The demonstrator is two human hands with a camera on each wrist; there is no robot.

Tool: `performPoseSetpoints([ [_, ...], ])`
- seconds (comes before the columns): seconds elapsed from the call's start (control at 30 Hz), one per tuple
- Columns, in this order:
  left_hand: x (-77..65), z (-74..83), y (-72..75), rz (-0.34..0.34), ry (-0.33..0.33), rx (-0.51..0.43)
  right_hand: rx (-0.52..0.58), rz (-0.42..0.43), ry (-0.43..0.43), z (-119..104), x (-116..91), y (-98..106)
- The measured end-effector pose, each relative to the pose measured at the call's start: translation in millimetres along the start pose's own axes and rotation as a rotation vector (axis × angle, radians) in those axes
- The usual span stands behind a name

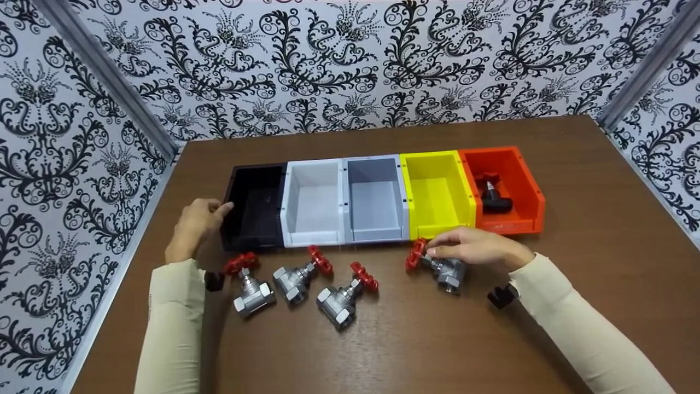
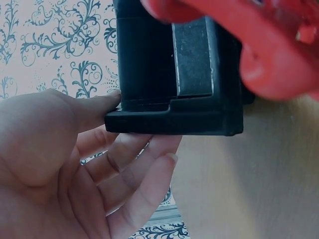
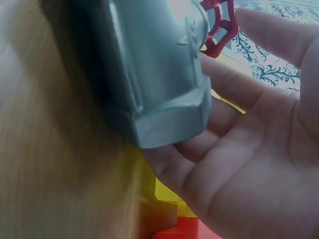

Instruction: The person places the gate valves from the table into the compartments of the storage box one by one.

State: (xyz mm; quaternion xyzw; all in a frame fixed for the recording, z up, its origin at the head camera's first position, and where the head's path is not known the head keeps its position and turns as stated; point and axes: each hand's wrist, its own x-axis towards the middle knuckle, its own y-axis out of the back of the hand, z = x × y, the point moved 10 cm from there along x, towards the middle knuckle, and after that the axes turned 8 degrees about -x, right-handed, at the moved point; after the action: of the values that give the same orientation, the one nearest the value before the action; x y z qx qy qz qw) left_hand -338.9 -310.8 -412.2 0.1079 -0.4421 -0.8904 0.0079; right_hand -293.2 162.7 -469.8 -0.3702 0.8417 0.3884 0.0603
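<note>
My left hand is at the left end of the bin row, gripping the side wall of the black bin. In the left wrist view its thumb meets the rim while the fingers lie along the outside. My right hand holds a metal valve near its red handwheel, in front of the yellow bin. The right wrist view has the thumb by the wheel and the other fingers partly hidden behind the valve body. Three similar valves, including one in the middle, lie left of it.
White, grey and red-orange bins complete the row. The red-orange one contains a black part with a red knob. Patterned panels enclose the brown table at the back and sides.
</note>
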Motion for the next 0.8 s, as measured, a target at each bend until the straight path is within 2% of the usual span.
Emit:
performPoseSetpoints([
  [0.33,-1.0,2.5,2.3,0.022,-0.033,0.021,-0.041,-0.030,0.036,-6,7,-10],
  [0.8,-0.4,2.8,1.6,0.008,-0.036,0.016,-0.001,-0.023,-0.083,2,8,-12],
])
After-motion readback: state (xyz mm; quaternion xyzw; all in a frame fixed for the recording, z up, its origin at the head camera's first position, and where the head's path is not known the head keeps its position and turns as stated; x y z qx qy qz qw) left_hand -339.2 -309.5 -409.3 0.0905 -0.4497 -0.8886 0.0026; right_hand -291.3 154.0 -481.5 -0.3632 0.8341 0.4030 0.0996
